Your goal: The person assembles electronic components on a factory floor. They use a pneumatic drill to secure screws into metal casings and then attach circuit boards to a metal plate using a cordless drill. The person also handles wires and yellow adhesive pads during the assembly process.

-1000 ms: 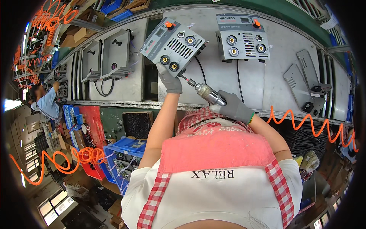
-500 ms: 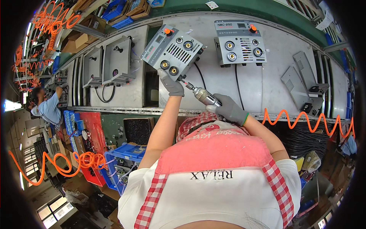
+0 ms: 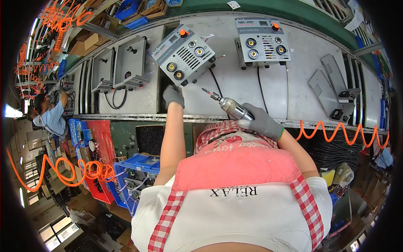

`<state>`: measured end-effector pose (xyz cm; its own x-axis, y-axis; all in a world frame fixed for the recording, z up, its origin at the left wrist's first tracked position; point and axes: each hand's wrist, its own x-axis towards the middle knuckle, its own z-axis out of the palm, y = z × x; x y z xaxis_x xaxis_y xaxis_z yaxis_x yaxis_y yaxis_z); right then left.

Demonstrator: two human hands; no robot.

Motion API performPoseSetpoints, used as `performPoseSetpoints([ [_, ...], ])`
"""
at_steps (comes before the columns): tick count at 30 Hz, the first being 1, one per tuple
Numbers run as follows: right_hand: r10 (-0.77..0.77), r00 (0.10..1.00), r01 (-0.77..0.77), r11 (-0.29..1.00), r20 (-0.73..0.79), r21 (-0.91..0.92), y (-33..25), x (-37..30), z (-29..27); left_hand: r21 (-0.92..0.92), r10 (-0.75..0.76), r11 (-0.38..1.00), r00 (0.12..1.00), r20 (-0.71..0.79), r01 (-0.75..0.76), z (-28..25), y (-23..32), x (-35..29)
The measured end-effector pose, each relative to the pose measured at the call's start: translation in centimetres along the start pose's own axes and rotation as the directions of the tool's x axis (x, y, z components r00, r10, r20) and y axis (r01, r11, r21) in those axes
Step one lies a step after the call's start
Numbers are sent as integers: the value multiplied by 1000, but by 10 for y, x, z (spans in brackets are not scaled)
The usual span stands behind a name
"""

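A grey welding machine with an orange knob and round brass-centred sockets stands turned at an angle on the bench. Just below its lower corner is my left hand in a grey glove; its fingers bend away from view, so their grip is hidden. My right hand, gloved too, is wrapped round a silver power screwdriver. The screwdriver's bit points up and left toward the machine, apart from it. A second similar welding machine stands to the right, a black cable running from beneath it.
Two open grey metal housings stand at the left, and loose grey panels lie at the right. Orange coiled hoses hang on both sides. Near my left arm is a blue bin of parts. A co-worker is at far left.
My left hand has come off the machine's front and dropped to below its lower corner. The screwdriver has drawn back from the machine's lower edge, still in my right hand.
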<state>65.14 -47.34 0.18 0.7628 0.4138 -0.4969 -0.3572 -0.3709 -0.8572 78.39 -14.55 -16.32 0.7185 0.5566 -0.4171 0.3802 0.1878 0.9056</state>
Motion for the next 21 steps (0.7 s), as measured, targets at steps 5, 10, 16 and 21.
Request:
performPoseSetpoints([
  [5, 35, 999, -34, 998, -33, 46, 8, -4, 4, -350, -316, 800, 838, 444, 487, 8, -27, -51],
  [10, 72, 996, -66, 992, -51, 104, 9, -9, 2, -276, -252, 793, 705, 663, 543, 34, 9, -106],
  [16, 83, 995, -76, 991, -63, 106, 9, -9, -2, -283, -207, 559, 461, 863, 780, 41, 23, -121],
  [21, 102, 994, -95, 980, -31, 177, 12, -8, -7, -285, -129, 782, 592, 796, 555, 48, 39, -133],
])
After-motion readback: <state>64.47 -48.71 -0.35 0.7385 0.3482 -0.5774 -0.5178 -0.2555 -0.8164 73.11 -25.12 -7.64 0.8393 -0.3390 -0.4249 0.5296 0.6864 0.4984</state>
